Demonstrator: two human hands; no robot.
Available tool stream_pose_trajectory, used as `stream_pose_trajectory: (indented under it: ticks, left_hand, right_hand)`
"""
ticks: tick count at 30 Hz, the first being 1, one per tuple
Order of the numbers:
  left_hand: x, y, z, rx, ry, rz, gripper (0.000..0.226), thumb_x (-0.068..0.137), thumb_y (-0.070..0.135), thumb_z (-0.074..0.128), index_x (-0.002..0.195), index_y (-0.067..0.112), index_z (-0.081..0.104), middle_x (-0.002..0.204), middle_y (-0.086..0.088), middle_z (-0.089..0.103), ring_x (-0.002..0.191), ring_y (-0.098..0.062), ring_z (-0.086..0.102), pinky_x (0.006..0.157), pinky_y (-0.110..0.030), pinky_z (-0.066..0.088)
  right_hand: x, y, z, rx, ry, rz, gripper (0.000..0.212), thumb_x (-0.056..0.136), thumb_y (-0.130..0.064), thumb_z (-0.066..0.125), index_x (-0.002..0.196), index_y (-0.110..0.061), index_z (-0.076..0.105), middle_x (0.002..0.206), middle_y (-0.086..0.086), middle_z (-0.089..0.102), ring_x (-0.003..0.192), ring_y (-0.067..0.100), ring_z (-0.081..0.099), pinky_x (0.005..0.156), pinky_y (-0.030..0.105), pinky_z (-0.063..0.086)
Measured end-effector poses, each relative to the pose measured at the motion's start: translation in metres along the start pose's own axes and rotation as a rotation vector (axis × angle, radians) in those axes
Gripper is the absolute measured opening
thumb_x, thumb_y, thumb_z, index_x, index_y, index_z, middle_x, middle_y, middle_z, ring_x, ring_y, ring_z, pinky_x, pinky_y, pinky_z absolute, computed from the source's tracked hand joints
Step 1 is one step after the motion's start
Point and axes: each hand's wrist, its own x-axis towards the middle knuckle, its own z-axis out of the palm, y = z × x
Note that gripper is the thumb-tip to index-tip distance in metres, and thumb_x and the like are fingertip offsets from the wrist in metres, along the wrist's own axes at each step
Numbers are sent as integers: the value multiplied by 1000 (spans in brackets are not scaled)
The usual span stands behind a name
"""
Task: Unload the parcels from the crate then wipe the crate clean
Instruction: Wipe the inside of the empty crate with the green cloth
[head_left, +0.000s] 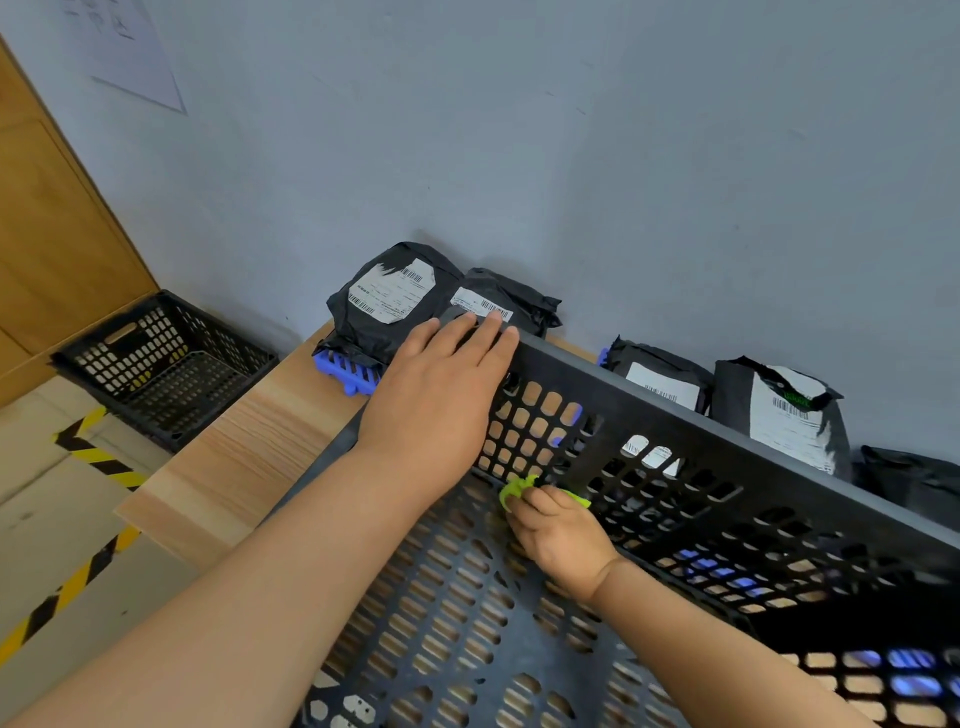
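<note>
Mostly hidden under right hand (563, 540): green cloth (515, 488).

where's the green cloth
The green cloth sits centre frame in the head view, gripped by the right hand at the foot of the black crate's far wall, below the left hand.

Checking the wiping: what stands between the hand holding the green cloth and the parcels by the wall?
In the head view, the crate's perforated side wall: right hand and green cloth inside it, parcels outside.
</note>
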Motion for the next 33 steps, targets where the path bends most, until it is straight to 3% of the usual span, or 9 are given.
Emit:
stream_pose_trajectory:
  ticks: [7, 10, 14, 17, 23, 27, 30, 33]
  left_hand:
    - [0, 2, -4, 7, -9, -10, 63, 90, 10, 51, 148, 18, 27, 155, -3, 25, 142, -21, 23, 115, -39, 14]
    - [0, 3, -6, 14, -2, -12, 63, 87, 9, 55, 145, 16, 33, 152, -4, 32, 140, -22, 29, 114, -40, 18]
    - [1, 4, -9, 7, -37, -13, 63, 93, 12, 45, 150, 19, 18, 157, -1, 17, 144, -19, 16, 116, -37, 9]
    - [0, 5, -9, 11, -54, -22, 65, 95, 14, 43, 151, 20, 11, 159, -1, 10, 145, -18, 9, 117, -37, 5]
    - [-1, 7, -15, -2, -101, -20, 64, 96, 17, 41, 151, 20, 8, 159, -2, 7, 146, -20, 5, 118, -38, 2]
    - [1, 7, -20, -29, -156, -21, 63, 98, 22, 39, 151, 19, 5, 159, -3, 2, 146, -22, 2, 117, -39, -2]
    - [2, 10, -25, -56, -223, -39, 62, 99, 28, 35, 151, 19, 4, 159, -5, -1, 146, -24, -2, 117, -42, -3]
    - [9, 16, -30, -94, -271, -72, 60, 99, 30, 33, 151, 18, 5, 159, -6, -2, 146, -24, -5, 116, -44, -1]
  right_hand:
    - [5, 30, -55, 50, 257, 187, 23, 101, -12, 38, 117, -13, 54, 116, 2, 50, 92, 21, 48, 78, 32, 40]
    - [12, 45, -84, 17, 383, 294, 23, 97, -9, 49, 118, -15, 55, 113, 3, 50, 87, 21, 48, 70, 33, 41]
    - [19, 59, -112, -90, 536, 430, 39, 83, -6, 70, 116, -24, 59, 110, 1, 53, 86, 21, 49, 72, 35, 38]
    - [22, 61, -122, -140, 584, 484, 34, 84, -12, 71, 112, -27, 61, 110, -2, 55, 88, 21, 48, 77, 36, 34]
    - [-4, 42, -99, -182, 352, 487, 32, 84, -14, 68, 112, -27, 63, 111, -6, 61, 89, 20, 47, 80, 35, 33]
    - [-23, 20, -87, -107, 82, 510, 38, 76, -7, 58, 110, -21, 63, 101, 2, 63, 79, 24, 48, 68, 35, 39]
    - [-23, 11, -90, 3, -53, 627, 42, 66, 0, 59, 104, -17, 67, 88, 7, 63, 70, 27, 54, 58, 34, 46]
    - [-10, 8, -102, 133, -72, 807, 44, 68, -5, 40, 109, -14, 54, 85, 7, 61, 70, 27, 55, 63, 33, 44]
